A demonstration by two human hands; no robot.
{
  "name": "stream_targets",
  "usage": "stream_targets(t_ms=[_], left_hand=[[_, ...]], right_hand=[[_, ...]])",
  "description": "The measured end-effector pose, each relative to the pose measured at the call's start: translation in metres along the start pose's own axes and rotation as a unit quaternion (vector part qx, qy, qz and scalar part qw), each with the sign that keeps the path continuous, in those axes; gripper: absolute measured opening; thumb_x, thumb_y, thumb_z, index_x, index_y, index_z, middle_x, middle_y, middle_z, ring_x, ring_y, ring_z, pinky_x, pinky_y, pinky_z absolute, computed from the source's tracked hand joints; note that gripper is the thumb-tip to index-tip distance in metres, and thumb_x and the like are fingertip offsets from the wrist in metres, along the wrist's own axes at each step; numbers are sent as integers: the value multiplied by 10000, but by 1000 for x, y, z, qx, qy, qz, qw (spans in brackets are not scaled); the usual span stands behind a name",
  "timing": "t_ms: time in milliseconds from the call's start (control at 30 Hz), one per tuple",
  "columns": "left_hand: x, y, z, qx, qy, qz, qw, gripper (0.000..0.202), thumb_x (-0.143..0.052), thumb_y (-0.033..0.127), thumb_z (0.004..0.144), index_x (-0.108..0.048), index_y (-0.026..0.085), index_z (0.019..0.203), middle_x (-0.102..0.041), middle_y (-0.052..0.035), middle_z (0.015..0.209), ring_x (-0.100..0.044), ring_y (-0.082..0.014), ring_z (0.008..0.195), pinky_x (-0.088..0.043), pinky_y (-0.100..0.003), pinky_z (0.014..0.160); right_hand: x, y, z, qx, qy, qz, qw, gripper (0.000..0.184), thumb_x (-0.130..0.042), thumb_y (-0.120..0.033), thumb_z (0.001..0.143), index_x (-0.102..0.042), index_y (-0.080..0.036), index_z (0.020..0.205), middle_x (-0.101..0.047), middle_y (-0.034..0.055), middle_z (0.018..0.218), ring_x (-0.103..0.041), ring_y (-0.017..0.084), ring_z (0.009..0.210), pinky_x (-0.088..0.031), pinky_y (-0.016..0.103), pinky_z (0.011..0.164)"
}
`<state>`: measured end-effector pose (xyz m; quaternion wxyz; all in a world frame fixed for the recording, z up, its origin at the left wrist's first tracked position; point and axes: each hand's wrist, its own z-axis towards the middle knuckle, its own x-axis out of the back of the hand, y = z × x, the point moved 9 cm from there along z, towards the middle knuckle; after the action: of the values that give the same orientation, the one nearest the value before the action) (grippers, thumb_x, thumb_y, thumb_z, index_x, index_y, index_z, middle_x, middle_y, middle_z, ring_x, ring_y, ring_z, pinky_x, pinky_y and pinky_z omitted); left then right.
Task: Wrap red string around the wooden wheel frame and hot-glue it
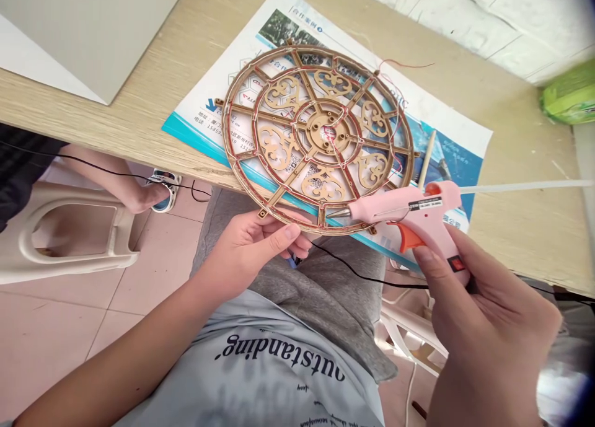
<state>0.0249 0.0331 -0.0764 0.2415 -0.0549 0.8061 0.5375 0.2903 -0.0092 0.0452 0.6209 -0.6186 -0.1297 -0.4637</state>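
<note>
A round, gold-coloured openwork frame (276, 194) with spokes, scroll ornaments and thin red wires along its rings rests partly on a printed sheet, its near edge past the table edge. My left hand (260, 247) is closed on that near rim, thumb on top and fingers beneath. In my right hand (483, 315) is a pink hot glue gun (400, 205) with an orange trigger and a white glue stick (525, 186) sticking out of its back. The metal nozzle points left, at the rim just right of my left hand. Whether it touches is hard to tell.
Under the frame lies the blue-and-white printed sheet (199, 114) on a wooden table (153, 98). A thin wooden stick (426, 159) lies right of the frame. A green packet (569, 95) stands far right, a grey panel (93, 30) upper left. Another person's arm (105, 173) shows left, near a stool (79, 241).
</note>
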Motion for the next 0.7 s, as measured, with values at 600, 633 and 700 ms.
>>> stream_targets(t_ms=[600, 633, 700], left_hand=[[-1, 0, 1, 2, 2, 0, 1000, 282, -799, 502, 983, -869, 246, 1080, -853, -15, 917, -797, -116, 821, -626, -165, 745], [-1, 0, 1, 2, 1, 0, 1000, 288, -799, 502, 983, -869, 246, 1096, -853, -17, 915, -796, -118, 820, -627, -167, 746], [-1, 0, 2, -1, 1, -1, 1000, 292, -803, 502, 980, -869, 245, 1103, -853, -19, 911, -796, -119, 815, -627, -167, 741]], right_hand=[[-3, 7, 2, -6, -9, 13, 1000, 465, -847, -546, 894, -867, -359, 1319, -441, 9, 672, -425, 176, 618, -406, 405, 677], [-3, 6, 2, -3, -9, 16, 1000, 461, -849, -542, 893, -866, -368, 1320, -441, 9, 671, -424, 176, 617, -409, 406, 676], [-3, 4, 2, 12, -4, 20, 1000, 446, -860, -530, 887, -869, -382, 1307, -459, 12, 677, -433, 178, 622, -418, 409, 681]])
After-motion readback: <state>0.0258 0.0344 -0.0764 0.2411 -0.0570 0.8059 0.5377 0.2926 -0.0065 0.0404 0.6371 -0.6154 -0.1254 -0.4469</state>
